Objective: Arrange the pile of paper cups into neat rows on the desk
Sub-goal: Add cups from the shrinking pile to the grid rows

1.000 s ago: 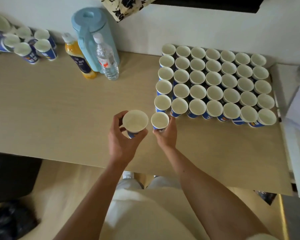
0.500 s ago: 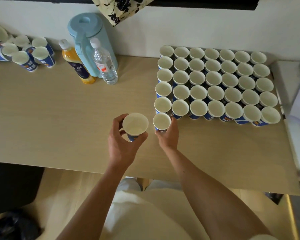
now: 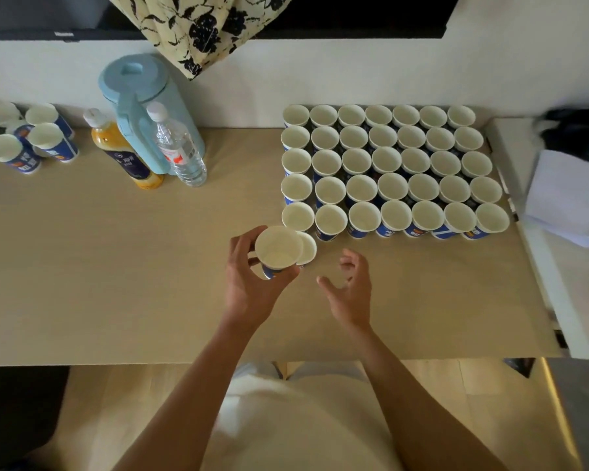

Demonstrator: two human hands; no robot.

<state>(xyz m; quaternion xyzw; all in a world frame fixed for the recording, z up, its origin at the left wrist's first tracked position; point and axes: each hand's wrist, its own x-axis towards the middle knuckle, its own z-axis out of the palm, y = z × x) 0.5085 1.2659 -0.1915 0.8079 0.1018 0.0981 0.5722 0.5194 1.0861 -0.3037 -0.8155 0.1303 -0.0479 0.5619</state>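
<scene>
Blue-and-white paper cups stand upright in a tight block of rows [image 3: 393, 171] on the right half of the beige desk [image 3: 116, 266]. One more cup [image 3: 308, 248] stands on the desk just below the block's left column. My left hand [image 3: 252, 283] holds another paper cup [image 3: 278, 249] raised above the desk, partly overlapping that cup. My right hand [image 3: 349, 288] hovers to the right of it, fingers spread and holding nothing. A loose group of cups [image 3: 24, 137] sits at the far left of the desk.
A light-blue jug [image 3: 143, 107], an orange juice bottle [image 3: 123, 154] and a clear water bottle [image 3: 179, 147] stand at the back, left of centre. A white side surface with papers [image 3: 565, 198] borders the desk on the right. The desk's front edge runs just below my wrists.
My right hand has let go of the cup it was setting down and drawn back to the right, now open. My left hand has carried its cup right, next to the placed cup.
</scene>
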